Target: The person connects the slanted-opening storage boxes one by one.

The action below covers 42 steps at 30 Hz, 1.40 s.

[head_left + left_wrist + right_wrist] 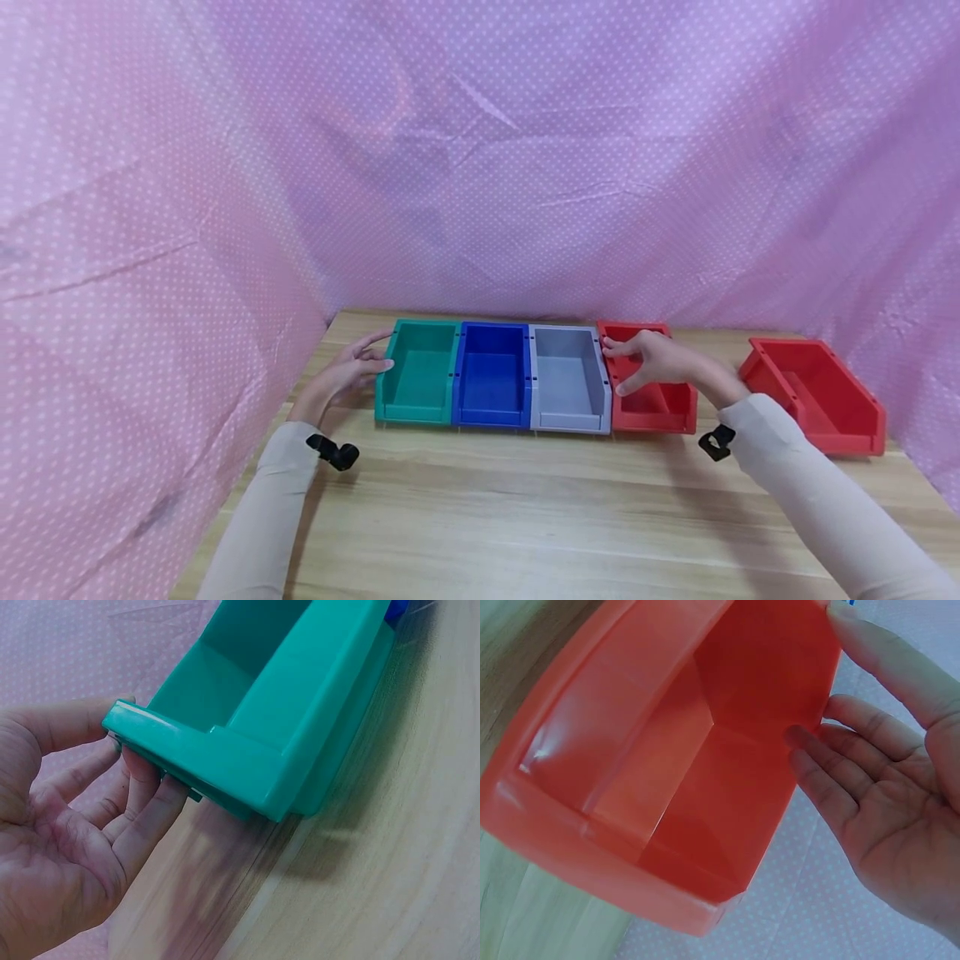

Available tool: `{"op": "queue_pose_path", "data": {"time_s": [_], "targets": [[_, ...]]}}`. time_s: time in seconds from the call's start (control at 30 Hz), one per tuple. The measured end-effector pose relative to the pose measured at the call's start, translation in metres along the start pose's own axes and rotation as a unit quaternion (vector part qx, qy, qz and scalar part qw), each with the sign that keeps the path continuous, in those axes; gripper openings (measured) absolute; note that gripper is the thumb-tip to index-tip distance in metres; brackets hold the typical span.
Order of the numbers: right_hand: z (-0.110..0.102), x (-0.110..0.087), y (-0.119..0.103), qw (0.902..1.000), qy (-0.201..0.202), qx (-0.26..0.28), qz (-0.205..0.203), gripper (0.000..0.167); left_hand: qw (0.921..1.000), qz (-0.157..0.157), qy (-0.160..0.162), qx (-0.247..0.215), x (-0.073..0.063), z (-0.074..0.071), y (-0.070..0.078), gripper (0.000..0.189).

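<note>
Green bin left of blue bin, pinched by left hand | grey bin right of blue | red bin beyond, right hand fingers spread, ungripping | loose bin farthest right | likely squaring row; next needs inward pressure

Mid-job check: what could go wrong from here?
The left grip pinches the green open-front plastic bin; pushing sideways could shift the adjacent blue rectangular plastic bin.
The right grip is at the row's red open-front plastic bin; a low sweep might knock it askew.
The right cream sleeve overlaps the separate red plastic bin in the head view and may bump it.
</note>
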State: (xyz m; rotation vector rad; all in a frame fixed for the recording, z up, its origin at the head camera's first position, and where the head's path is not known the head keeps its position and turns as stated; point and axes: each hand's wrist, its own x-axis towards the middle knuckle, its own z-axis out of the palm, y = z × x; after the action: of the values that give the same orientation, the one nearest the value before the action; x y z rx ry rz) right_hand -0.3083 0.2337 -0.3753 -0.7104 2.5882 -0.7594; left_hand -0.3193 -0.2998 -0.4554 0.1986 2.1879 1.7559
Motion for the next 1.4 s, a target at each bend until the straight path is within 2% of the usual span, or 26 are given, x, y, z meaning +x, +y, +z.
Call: {"op": "queue_pose_path", "data": {"time_s": [0.27,0.53,0.73,0.83,1.0,1.27,1.4], "targets": [[0.001,0.000,0.002,0.9999,-0.001,0.010,-0.004,0.074,0.9999,0.011,-0.006,-0.007,0.000,0.000,0.001,0.074],[0.002,-0.001,0.010,0.9996,0.011,0.017,-0.019,0.074,0.9999,0.008,-0.010,-0.007,0.002,0.000,-0.001,0.075],[0.002,-0.001,0.018,0.9989,0.036,-0.010,-0.028,0.081,0.9999,0.003,-0.010,0.004,0.005,0.000,0.001,0.074],[0.002,0.001,0.019,0.9988,0.040,-0.027,-0.010,0.089,0.9999,0.003,-0.008,0.006,0.003,0.000,0.001,0.075],[0.002,0.004,0.018,0.9990,0.019,-0.036,0.019,0.098,0.9999,0.004,-0.011,0.008,0.000,0.000,-0.003,0.077],[-0.004,0.011,0.007,0.9964,-0.023,-0.081,-0.005,0.101,0.9998,0.007,-0.014,0.008,0.000,-0.002,-0.003,0.077],[-0.007,0.014,0.004,0.9955,-0.022,-0.092,0.003,0.103,0.9998,0.012,-0.015,0.007,0.001,-0.002,-0.002,0.077]]}}
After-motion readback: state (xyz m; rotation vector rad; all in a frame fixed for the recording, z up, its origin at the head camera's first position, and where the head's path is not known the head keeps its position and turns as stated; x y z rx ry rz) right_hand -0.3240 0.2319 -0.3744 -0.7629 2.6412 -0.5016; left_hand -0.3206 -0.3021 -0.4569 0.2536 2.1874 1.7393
